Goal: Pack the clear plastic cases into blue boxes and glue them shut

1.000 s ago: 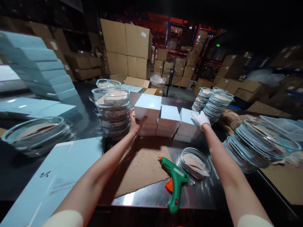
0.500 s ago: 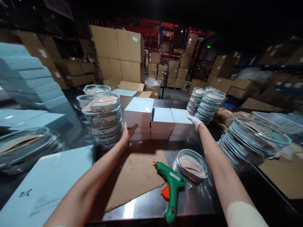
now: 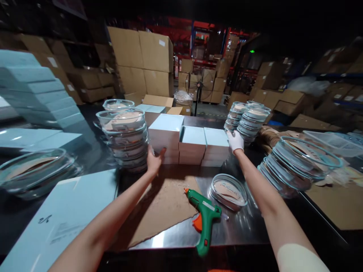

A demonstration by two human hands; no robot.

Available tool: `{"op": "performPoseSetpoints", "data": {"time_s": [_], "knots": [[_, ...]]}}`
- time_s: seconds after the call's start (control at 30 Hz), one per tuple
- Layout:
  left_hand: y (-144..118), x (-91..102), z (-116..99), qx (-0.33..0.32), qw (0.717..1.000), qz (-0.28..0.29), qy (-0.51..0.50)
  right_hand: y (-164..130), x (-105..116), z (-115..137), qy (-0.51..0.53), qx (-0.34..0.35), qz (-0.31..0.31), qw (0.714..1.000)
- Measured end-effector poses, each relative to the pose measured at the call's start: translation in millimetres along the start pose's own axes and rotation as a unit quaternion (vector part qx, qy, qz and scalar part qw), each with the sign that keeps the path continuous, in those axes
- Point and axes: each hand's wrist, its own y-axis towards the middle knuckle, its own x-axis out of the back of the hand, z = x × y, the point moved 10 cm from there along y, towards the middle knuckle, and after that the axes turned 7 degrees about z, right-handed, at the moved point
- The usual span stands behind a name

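My bare left hand [image 3: 154, 161] is at the lower left side of a light-blue-topped box stack [image 3: 166, 122], thumb spread toward its front and fingers partly hidden behind the edge. It seems to touch the stack. Wearing a white glove, my right hand [image 3: 236, 142] is at the far end of the row, beside the right box stack [image 3: 217, 136], its fingers stretched out. A lower middle box stack [image 3: 193, 135] stands between them. Below the row lie a green glue gun [image 3: 206, 211] with an orange trigger and an oval glass dish [image 3: 229, 192] with a paper insert.
Stacked glass dishes [image 3: 123, 138] rise left of my left hand. More dish stacks [image 3: 252, 119] stand behind my right hand, and tilted dishes [image 3: 295, 162] lie at the right. A cardboard sheet [image 3: 164, 207] covers part of the metal table. A large light-blue box [image 3: 76, 211] lies front left.
My right hand has shifted slightly up, and more of its gloved back shows beside the right stack. My left hand stays by the left stack. The whole view has shifted a little.
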Motion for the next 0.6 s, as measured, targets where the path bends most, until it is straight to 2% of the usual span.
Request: {"op": "performPoseSetpoints", "data": {"time_s": [0.1, 0.17, 0.23, 0.27, 0.3, 0.33, 0.37, 0.43, 0.47, 0.5, 0.53, 0.57, 0.6], "knots": [[-48, 13.8, -39, -0.033, 0.999, -0.033, 0.013, -55, 27, 27, -0.009, 0.101, -0.051, 0.994], [-81, 29.6, -83, -0.101, 0.994, -0.016, 0.029, -119, 35, 37, -0.026, 0.199, -0.025, 0.979], [-118, 49.1, -142, -0.257, 0.96, 0.052, 0.099, -215, 29, 51, -0.1, 0.402, 0.039, 0.909], [-135, 63.5, -162, -0.319, 0.932, 0.086, 0.148, -263, 23, 45, -0.133, 0.467, 0.074, 0.871], [-147, 82.1, -171, -0.351, 0.907, 0.115, 0.203, -306, 15, 32, -0.155, 0.501, 0.118, 0.843], [-148, 113.0, -169, -0.344, 0.901, 0.103, 0.245, -342, 13, 17, -0.159, 0.517, 0.138, 0.83], [-139, 153.5, -156, -0.287, 0.915, 0.063, 0.276, -366, 12, -1, -0.151, 0.5, 0.148, 0.84], [-117, 242.0, -107, -0.108, 0.933, -0.03, 0.341, -396, 11, -34, -0.129, 0.44, 0.142, 0.877], [-109, 279.0, -75, -0.003, 0.922, -0.045, 0.386, -404, 9, -48, -0.121, 0.409, 0.136, 0.894], [-104, 311.4, -44, 0.099, 0.896, -0.051, 0.431, -409, 6, -58, -0.115, 0.386, 0.134, 0.906], [-103, 340.3, -21, 0.186, 0.861, -0.066, 0.469, -413, 2, -64, -0.112, 0.369, 0.137, 0.912], [-100, 353.0, -4, 0.23, 0.847, -0.038, 0.478, -415, -3, -67, -0.11, 0.362, 0.146, 0.914], [-95, 354.5, -4, 0.202, 0.863, -0.018, 0.463, -416, -8, -66, -0.11, 0.36, 0.157, 0.913]]}}
